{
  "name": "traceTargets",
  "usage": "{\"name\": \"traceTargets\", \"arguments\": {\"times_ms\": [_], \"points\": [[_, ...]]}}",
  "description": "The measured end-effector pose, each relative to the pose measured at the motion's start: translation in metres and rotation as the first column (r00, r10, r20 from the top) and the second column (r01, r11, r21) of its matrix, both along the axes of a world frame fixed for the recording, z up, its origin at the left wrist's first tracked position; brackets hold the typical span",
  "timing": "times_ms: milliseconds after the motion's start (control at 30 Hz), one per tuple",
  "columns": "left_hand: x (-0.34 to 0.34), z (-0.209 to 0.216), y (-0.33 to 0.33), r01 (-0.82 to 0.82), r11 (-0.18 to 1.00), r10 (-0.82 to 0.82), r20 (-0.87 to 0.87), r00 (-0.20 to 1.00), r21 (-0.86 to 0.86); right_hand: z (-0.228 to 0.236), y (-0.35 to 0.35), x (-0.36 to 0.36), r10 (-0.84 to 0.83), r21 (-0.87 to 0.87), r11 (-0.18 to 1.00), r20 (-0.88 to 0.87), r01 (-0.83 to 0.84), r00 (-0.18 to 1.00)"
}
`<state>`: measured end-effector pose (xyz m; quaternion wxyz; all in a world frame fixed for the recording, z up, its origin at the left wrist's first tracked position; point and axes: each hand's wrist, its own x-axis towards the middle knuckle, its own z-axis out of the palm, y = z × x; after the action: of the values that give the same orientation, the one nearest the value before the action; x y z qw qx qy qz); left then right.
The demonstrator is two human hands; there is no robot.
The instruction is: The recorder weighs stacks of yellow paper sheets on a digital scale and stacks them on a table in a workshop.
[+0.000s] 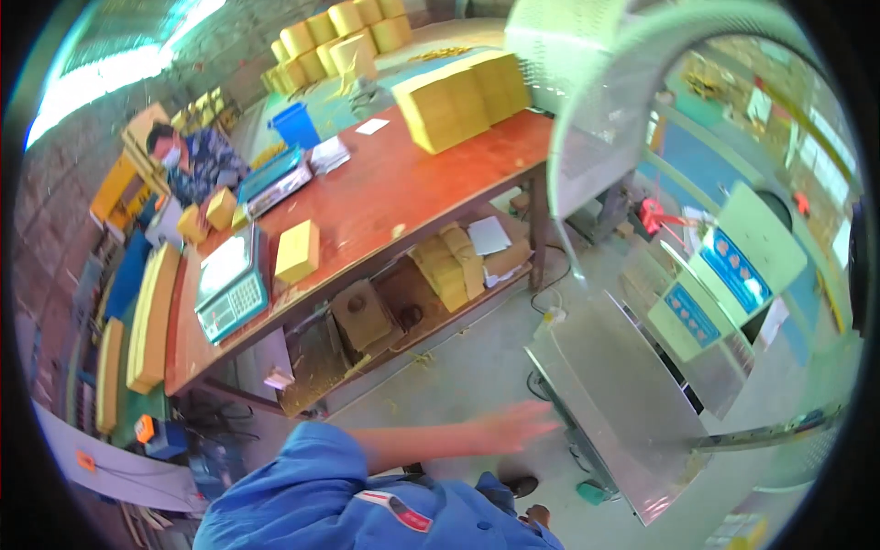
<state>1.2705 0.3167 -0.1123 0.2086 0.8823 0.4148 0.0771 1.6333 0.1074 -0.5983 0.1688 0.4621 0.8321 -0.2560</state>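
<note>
Just beside the left edge of the grey metal plate, I see the left hand, its bare forearm reaching across the body from a blue sleeve. Its fingers are blurred, but they look extended and rather open, and I see nothing held between them. The plate lies directly to the right of these fingertips; whether they touch it, I cannot tell. Lower down, close to a dark shoe, the right hand shows only in part; I cannot tell how far its fingers are closed, or if they have hold of something. On the other side of the plate stand pale panels with blue labels. Ahead and to the left is the red worktop, well apart from both hands. On it I observe a teal scale, one yellow block beside it, and a large yellow stack toward the right end. At the left end, a co-worker is near two smaller yellow blocks.
</note>
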Motion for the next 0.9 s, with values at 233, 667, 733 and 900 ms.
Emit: {"name": "traceTargets", "arguments": {"times_ms": [233,667,733,900], "points": [[-0.349,-0.017,-0.275,-0.830,0.548,0.820,-0.127,0.558,-0.109,0.157,0.130,-0.203,0.227,-0.119,0.970,0.126,-0.212,0.966],[-0.519,0.057,-0.541,-0.765,-0.630,0.731,0.233,-0.641,-0.129,0.352,0.090,-0.754,-0.031,-0.823,0.437,-0.418,-0.364,0.908],[-0.541,0.081,-0.552,-0.719,-0.686,0.676,0.267,-0.687,-0.112,0.367,0.065,-0.794,0.080,-0.843,0.360,-0.399,-0.400,0.913],[-0.596,0.119,-0.600,-0.706,-0.706,0.699,0.217,-0.682,0.058,0.389,0.013,-0.864,0.385,-0.853,0.120,-0.431,-0.507,0.816]]}}
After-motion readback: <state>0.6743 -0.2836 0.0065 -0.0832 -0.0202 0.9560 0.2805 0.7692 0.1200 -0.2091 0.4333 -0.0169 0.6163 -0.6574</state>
